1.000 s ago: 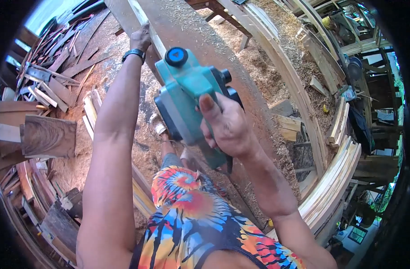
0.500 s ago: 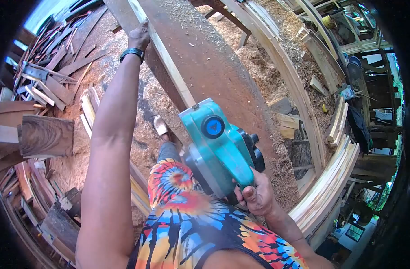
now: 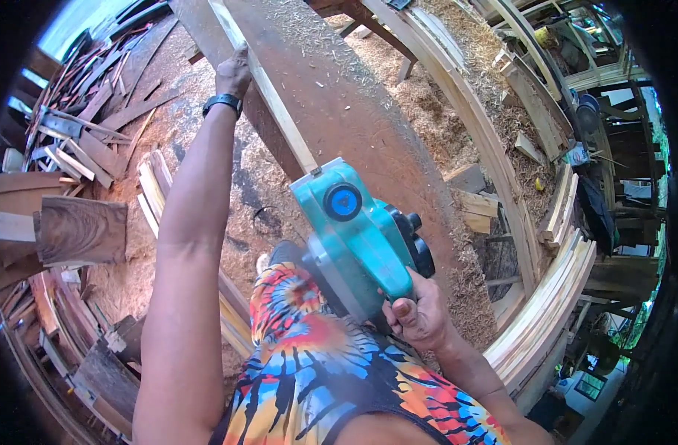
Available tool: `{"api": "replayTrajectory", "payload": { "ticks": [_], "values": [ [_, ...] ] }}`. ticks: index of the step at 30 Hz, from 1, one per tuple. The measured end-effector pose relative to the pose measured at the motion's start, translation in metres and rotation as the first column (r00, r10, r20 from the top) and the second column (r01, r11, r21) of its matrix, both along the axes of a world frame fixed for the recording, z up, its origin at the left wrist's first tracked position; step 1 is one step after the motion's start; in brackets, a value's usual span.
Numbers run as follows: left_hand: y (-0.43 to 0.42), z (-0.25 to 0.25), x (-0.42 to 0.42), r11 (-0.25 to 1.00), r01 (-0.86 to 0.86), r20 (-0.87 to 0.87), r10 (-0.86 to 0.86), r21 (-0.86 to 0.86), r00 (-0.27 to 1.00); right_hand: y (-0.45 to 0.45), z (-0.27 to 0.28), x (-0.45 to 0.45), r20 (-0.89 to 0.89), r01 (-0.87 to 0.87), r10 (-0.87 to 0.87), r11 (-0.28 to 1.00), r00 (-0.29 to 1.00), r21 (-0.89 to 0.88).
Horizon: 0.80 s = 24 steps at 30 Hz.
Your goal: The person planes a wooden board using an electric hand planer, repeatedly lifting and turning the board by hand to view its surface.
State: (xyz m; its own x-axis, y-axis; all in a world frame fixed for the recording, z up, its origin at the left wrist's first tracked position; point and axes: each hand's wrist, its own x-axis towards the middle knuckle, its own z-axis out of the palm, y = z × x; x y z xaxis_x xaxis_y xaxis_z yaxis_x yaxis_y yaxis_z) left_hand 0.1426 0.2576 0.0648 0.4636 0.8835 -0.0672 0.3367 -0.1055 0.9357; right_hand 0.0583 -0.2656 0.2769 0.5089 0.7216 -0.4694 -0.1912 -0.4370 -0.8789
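A teal power planer (image 3: 361,237) with a blue-capped knob sits over the near end of a narrow pale wood strip (image 3: 280,111). My right hand (image 3: 420,311) is wrapped round the planer's rear handle. Farther up, my left hand (image 3: 234,73), with a dark watch on its wrist, grips the strip by its left edge; its fingertips are partly hidden. Under the strip lies a brown, dusty workbench board (image 3: 354,126) with scattered shavings. The planer's underside is hidden.
Long curved planks (image 3: 465,96) run along the right, with stacked pale boards (image 3: 547,311) nearer. Scrap wood (image 3: 87,148) is piled at the left beside a dark grained block (image 3: 83,230). Sawdust and shavings cover the ground.
The planer and my right hand have come back toward my body, uncovering more of the strip, then shifted only slightly. My left hand still holds the strip. The foot below is now mostly hidden.
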Motion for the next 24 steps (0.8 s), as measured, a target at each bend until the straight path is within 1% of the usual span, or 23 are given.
{"api": "replayTrajectory", "payload": {
  "ticks": [5, 8, 11, 14, 15, 17, 18, 19, 20, 21, 22, 23, 24],
  "values": [
    [-0.010, 0.007, -0.001, 0.999, -0.028, 0.068, 0.031, -0.039, 0.997, 0.018, 0.001, 0.004, 0.061, -0.011, 0.008, 0.999, 0.998, 0.042],
    [-0.004, -0.003, 0.001, 1.000, -0.013, 0.042, 0.013, -0.007, 0.999, 0.029, -0.002, 0.007, 0.077, -0.018, 0.013, 0.997, 0.997, 0.077],
    [-0.001, -0.005, 0.002, 0.999, -0.029, -0.014, 0.029, -0.015, 0.999, 0.047, 0.000, 0.011, 0.080, -0.010, 0.000, 0.993, 0.997, 0.115],
    [-0.005, -0.006, 0.001, 0.999, -0.009, 0.072, 0.013, -0.047, 0.997, 0.066, 0.002, 0.016, 0.074, -0.009, 0.000, 0.992, 0.997, 0.124],
    [-0.007, -0.006, 0.000, 0.998, -0.022, 0.129, 0.029, -0.052, 0.991, 0.071, 0.002, 0.018, 0.069, -0.014, 0.005, 0.993, 0.998, 0.121],
    [-0.006, -0.006, -0.003, 0.999, -0.003, 0.130, 0.009, -0.048, 0.991, 0.080, -0.004, 0.027, 0.154, -0.059, 0.042, 0.993, 0.987, 0.103],
    [-0.005, -0.005, -0.004, 0.999, 0.009, 0.132, -0.003, -0.045, 0.991, 0.087, -0.003, 0.031, 0.151, -0.062, 0.046, 0.993, 0.987, 0.099],
    [-0.003, -0.002, -0.006, 0.994, 0.059, 0.041, -0.055, -0.095, 0.998, 0.093, -0.003, 0.034, 0.148, -0.065, 0.050, 0.993, 0.988, 0.096],
    [-0.002, 0.000, -0.010, 0.969, 0.078, 0.092, -0.057, -0.237, 0.994, 0.102, -0.002, 0.037, 0.100, -0.051, 0.041, 0.994, 0.994, 0.101],
    [-0.010, 0.016, -0.020, 0.923, 0.103, 0.142, -0.054, -0.371, 0.988, 0.112, -0.001, 0.039, 0.051, -0.038, 0.032, 0.994, 0.998, 0.106],
    [-0.011, 0.027, -0.027, 0.859, 0.136, 0.193, -0.045, -0.493, 0.980, 0.124, 0.000, 0.042, 0.042, -0.030, 0.025, 0.992, 0.999, 0.120],
    [0.007, 0.016, -0.037, 0.786, 0.240, 0.244, -0.117, -0.570, 0.963, 0.137, 0.001, 0.045, 0.033, -0.022, 0.018, 0.990, 0.999, 0.136],
    [0.021, -0.004, -0.044, 0.734, 0.346, 0.349, -0.157, -0.585, 0.924, 0.149, 0.002, 0.048, 0.024, -0.014, 0.010, 0.988, 1.000, 0.151]
  ]
}}
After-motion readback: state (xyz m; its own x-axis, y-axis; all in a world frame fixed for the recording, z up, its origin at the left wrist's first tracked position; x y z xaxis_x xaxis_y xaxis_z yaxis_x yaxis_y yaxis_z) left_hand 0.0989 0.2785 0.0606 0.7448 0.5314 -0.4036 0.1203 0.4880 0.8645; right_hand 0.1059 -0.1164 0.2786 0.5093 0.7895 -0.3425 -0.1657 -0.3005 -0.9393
